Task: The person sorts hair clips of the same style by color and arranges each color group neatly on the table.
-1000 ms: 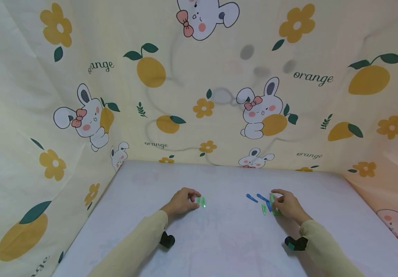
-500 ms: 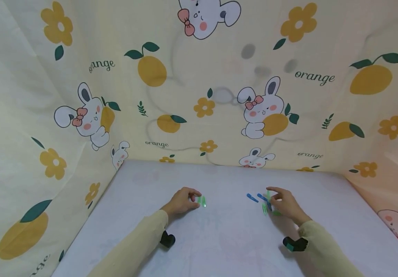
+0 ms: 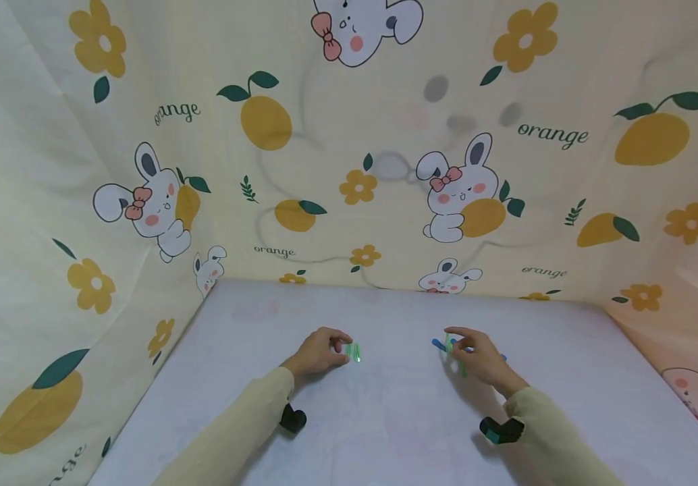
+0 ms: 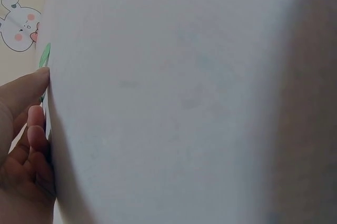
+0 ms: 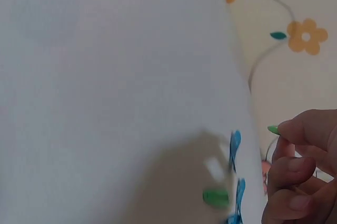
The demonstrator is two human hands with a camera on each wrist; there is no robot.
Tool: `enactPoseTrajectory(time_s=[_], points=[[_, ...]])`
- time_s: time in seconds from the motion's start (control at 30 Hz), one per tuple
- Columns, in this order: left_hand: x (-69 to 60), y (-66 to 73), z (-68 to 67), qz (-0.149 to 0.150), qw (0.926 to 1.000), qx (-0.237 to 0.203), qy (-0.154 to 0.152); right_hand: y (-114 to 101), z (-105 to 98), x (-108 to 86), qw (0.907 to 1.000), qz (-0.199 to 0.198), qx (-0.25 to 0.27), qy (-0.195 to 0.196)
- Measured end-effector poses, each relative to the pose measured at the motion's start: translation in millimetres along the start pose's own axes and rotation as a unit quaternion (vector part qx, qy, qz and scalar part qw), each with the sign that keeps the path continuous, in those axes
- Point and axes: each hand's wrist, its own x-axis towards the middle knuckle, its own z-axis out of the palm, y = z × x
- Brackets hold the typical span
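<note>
Looks part-way along, judging only by how things lie on the table (image 3: 385,418). Apparently done: a small gathering on the left, made up of a first green clip (image 3: 347,351) and, just to the right of it, a second green clip (image 3: 357,352), both lying lengthwise from near to far. Just left of that pair, the left hand (image 3: 318,352), with thumb and forefinger bent toward the near and far ends of the first green clip; cannot tell from these views whether pinching it or merely framing it. Well apart on the right, the right hand (image 3: 476,354), raised above the table, thumb-and-finger grip closed on a third green clip (image 5: 273,129), so picked up but not yet laid down. In the right wrist view, only one tip of it visible beyond the fingers. Not yet among the left pair: a fourth green clip (image 5: 216,197) on the table beneath the right hand. Also on that right side, a leftmost blue clip (image 3: 439,345), a second blue clip (image 5: 240,195) near it, and a blue piece (image 3: 503,357) mostly hidden behind the right hand; hence an uncertain count for whatever remains there.
</note>
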Motion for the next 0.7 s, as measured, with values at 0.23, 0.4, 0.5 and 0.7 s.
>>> enactPoseTrajectory(time_s=[0.23, 0.4, 0.5, 0.7], points=[[-0.9, 0.2, -0.4, -0.002, 1.0000, 0.001, 0.000, -6.6, 16.6, 7.2, 0.9994, -0.032, 0.010, -0.003], [-0.7, -0.1, -0.4, -0.001, 1.0000, 0.007, 0.001, -13.5, 29.5, 9.4, 0.9981, -0.050, 0.029, -0.022], [-1.1, 0.7, -1.0, 0.000, 1.0000, 0.007, 0.000, -17.5, 38.0, 9.9, 0.9966, -0.064, 0.038, -0.036], [-1.6, 1.4, -1.2, 0.001, 1.0000, 0.000, -0.002, -25.4, 52.4, 11.9, 0.9937, -0.070, 0.058, -0.066]])
